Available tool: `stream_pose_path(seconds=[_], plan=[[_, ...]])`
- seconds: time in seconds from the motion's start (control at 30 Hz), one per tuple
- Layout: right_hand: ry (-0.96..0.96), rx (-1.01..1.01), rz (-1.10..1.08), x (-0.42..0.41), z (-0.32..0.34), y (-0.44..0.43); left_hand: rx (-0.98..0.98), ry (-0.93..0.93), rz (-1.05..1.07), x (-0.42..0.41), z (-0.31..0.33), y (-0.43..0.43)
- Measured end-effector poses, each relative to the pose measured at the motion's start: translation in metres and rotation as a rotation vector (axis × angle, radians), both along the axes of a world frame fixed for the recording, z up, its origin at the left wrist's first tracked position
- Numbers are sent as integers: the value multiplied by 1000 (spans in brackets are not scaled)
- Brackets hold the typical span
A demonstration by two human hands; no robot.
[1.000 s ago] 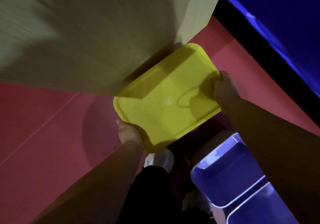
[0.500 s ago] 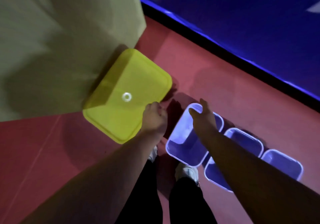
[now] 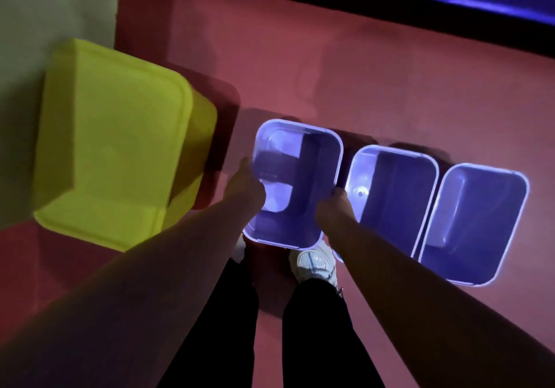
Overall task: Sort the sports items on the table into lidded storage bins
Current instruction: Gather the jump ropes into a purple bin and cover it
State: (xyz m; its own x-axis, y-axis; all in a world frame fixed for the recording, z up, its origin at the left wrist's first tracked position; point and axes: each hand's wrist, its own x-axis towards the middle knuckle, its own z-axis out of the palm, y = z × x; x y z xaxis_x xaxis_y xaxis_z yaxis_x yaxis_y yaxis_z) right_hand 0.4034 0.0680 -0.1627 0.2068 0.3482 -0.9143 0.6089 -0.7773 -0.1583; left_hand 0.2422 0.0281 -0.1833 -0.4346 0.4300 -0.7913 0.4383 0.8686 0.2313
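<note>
Left hand (image 3: 245,181) and right hand (image 3: 334,203) clamp opposite rims of the purple bin (image 3: 318,177) on the floor; looks light, stiff, slick; best held under the lip.

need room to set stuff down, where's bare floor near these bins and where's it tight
Widest free patch: red floor between the purple bins and the dark wall base. A narrower strip runs between the yellow bin and leftmost purple bin, where the left hand sits. Crowded: purple bins packed side by side, right hand between two.
</note>
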Motion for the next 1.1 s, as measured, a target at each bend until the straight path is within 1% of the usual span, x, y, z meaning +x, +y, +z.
stream_pose_path(seconds=[0.1, 0.17, 0.27, 0.37, 0.47, 0.53, 0.67, 0.73, 0.8, 0.87, 0.97, 1.1], plan=[[25, 10, -54, -6, -3, -3, 16, 39, -69, -6, -2, 1], [48, 39, -64, -10, 5, -2, 33, 46, -33, -10, 10, 5], [94, 77, -68, -12, 41, 8, 46, 24, 74, -16, 43, 16], [162, 108, -76, -15, 98, 25, 86, -6, 132, -29, 98, 29], [246, 155, -65, -26, 187, 45, 197, -2, 182, -49, 181, 42], [293, 178, -13, -29, 253, 58, 256, -41, 223, -63, 240, 48], [414, 244, 75, -38, 394, 76, 340, -70, 309, -92, 386, 54], [469, 233, 118, -49, 466, 74, 413, -45, 346, -104, 469, 46], [509, 232, 134, -58, 519, 69, 474, -50, 412, -113, 529, 39], [591, 229, 185, -65, 578, 60, 577, -63, 478, -116, 596, 14], [711, 302, 268, -78, 648, 56, 750, -33, 538, -120, 666, -16], [830, 305, 422, -103, 723, 49, 909, -82, 714, -122, 745, -68]])
